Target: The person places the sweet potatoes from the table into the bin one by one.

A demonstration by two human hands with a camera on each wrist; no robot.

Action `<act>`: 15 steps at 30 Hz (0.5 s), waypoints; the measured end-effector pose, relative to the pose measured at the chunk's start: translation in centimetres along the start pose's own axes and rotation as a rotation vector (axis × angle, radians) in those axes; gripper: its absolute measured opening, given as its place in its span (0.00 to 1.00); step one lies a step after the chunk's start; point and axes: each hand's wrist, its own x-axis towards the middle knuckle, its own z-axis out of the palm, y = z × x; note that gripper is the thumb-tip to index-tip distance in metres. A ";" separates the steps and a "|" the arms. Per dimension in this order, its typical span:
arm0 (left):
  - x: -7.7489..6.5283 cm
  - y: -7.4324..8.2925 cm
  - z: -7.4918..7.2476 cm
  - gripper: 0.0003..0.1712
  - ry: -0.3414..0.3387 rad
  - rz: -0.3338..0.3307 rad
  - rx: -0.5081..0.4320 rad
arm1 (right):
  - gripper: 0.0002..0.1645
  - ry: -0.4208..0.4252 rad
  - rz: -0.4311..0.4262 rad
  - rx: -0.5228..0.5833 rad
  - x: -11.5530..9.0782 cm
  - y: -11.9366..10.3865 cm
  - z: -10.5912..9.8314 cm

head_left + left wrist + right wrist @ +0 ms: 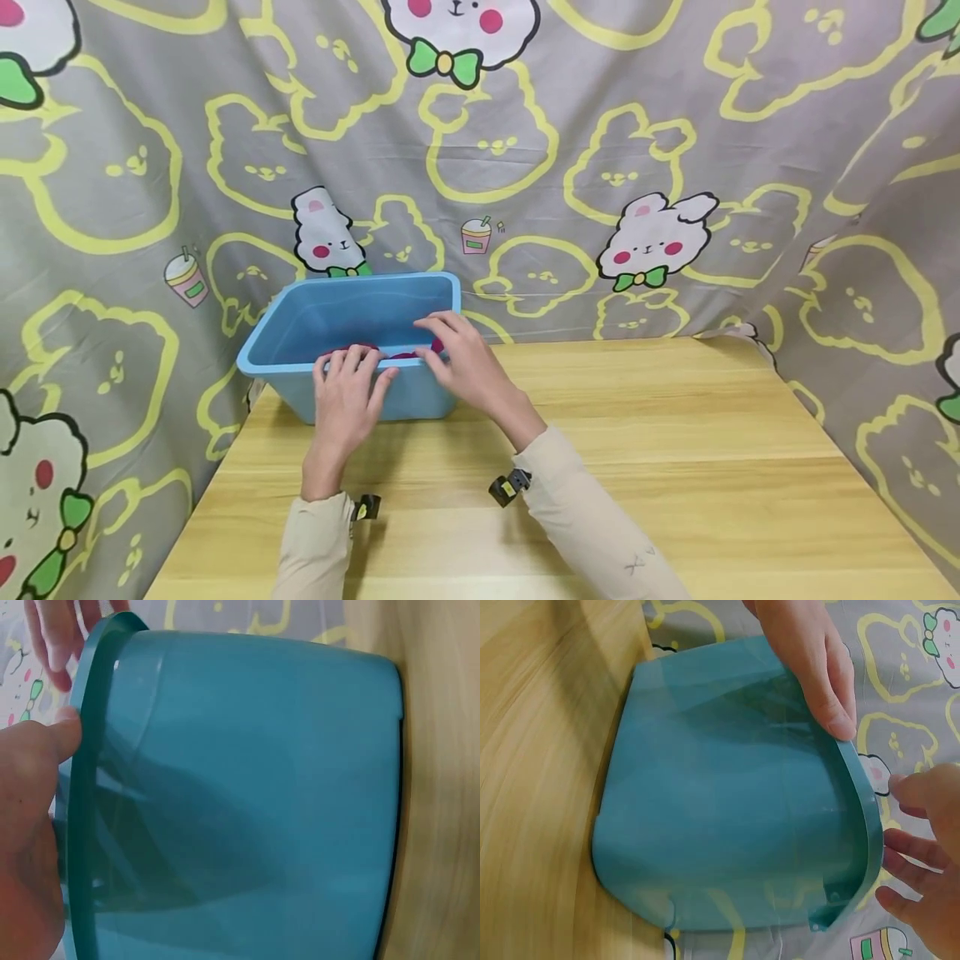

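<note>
A blue plastic bin [360, 392] stands at the back left of the wooden table. Over its front rim my left hand [347, 387] has its fingers bent inward, and the thumb [67, 731] touches the rim from outside. My right hand [468, 362] hovers at the bin's front right corner with fingers spread and loosely bent; in the right wrist view its fingers [911, 855] are apart from the rim and hold nothing visible. Inside the bin lie dark red things [405, 356], mostly hidden by the front wall and the hands, so their kind does not show.
Bare wooden tabletop [660, 467] stretches in front of the bin and to its right. A grey curtain [525, 200] with yellow outlines and white rabbits hangs behind and along both sides. Small black wrist cameras [510, 486] are strapped at both sleeves.
</note>
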 end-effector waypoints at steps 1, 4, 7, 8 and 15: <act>0.1 0.0 -0.1 0.19 -0.001 0.000 -0.005 | 0.22 0.006 0.002 -0.002 -0.2 0.1 -0.2; 0.2 0.0 -0.3 0.19 -0.005 -0.004 -0.032 | 0.22 0.017 0.008 -0.005 -0.6 0.4 -0.6; 0.3 0.0 -0.6 0.19 -0.011 -0.013 -0.062 | 0.24 0.020 0.014 -0.007 -1.0 0.7 -1.0; 0.3 0.0 -0.7 0.19 -0.015 -0.016 -0.069 | 0.24 0.021 0.016 -0.008 -1.2 0.9 -1.2; 0.5 0.2 -1.4 0.22 -0.049 -0.016 -0.061 | 0.27 0.036 0.030 -0.006 -2.7 1.7 -2.8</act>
